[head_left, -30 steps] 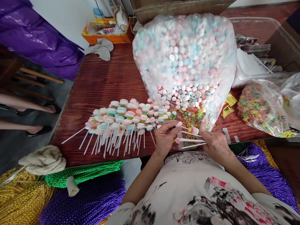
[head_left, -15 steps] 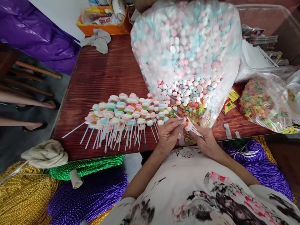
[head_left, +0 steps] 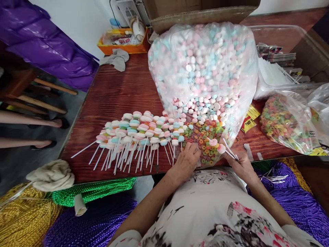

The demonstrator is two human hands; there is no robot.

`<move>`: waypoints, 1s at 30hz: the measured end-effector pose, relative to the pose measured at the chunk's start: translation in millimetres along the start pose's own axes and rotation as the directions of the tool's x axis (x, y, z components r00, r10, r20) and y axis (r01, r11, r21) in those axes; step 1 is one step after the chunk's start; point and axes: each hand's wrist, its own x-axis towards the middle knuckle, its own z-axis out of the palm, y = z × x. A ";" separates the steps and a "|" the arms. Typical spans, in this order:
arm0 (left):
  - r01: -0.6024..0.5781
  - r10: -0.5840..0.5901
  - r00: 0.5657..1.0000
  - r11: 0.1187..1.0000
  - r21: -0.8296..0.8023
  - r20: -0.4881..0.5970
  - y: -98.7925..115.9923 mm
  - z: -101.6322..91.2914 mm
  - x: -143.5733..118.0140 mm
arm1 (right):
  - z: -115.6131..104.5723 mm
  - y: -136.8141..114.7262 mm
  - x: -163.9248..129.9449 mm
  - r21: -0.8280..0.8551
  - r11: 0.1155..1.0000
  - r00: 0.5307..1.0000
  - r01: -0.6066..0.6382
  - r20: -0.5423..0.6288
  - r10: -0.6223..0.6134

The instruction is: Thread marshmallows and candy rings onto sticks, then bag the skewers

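Low centre of the frame, your right hand (head_left: 239,163) is pinching white sticks (head_left: 230,151) tipped with pink candy (head_left: 221,148); your left hand (head_left: 186,161) is resting curled on ring candies (head_left: 205,137), its grip hidden.

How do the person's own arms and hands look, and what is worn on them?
Both forearms are bare, with no sleeves reaching them. The left hand and the right hand wear no gloves; no ring, watch or bracelet is visible. The garment is white with black and red floral print.
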 end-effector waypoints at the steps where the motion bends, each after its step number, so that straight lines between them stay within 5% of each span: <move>1: -0.009 0.008 1.000 0.999 -0.030 -0.020 -1.1 -0.8 -1.5 | 1.0 1.8 -0.6 -0.006 1.000 1.000 -0.008 -0.008 0.008; 9: -0.034 0.035 0.999 0.999 -0.022 0.032 0.0 5.2 0.9 | 9.1 2.1 2.2 -0.035 0.999 0.996 0.015 0.094 -0.012; 12: -0.023 0.019 0.999 0.997 -0.068 -0.047 4.1 8.2 9.7 | 9.1 -1.2 3.2 -0.047 0.999 0.996 0.026 0.082 -0.022; 14: -0.040 -0.003 0.987 0.963 -0.265 -0.160 4.0 6.7 14.8 | 6.2 -3.4 2.3 -0.050 0.999 0.999 0.011 0.044 -0.009; 18: -0.094 -0.241 0.926 0.601 -0.793 -0.292 -2.7 -3.2 20.5 | -1.6 -13.0 -0.6 0.007 1.000 0.999 -0.015 -0.031 0.015; 21: -0.105 -0.384 0.875 0.442 -0.891 -0.293 -6.5 -11.6 21.0 | -3.7 -23.4 -0.9 0.034 0.999 1.000 0.008 0.029 -0.009; 27: -0.164 -0.353 0.819 0.611 -0.774 -0.452 -3.1 -15.9 17.0 | 3.3 -28.8 3.3 -0.077 0.996 0.989 0.036 0.147 -0.024; 30: -0.202 -0.345 0.811 0.592 -0.780 -0.472 -2.3 -13.1 15.2 | 6.5 -28.2 4.6 -0.143 0.989 0.989 0.043 0.144 -0.023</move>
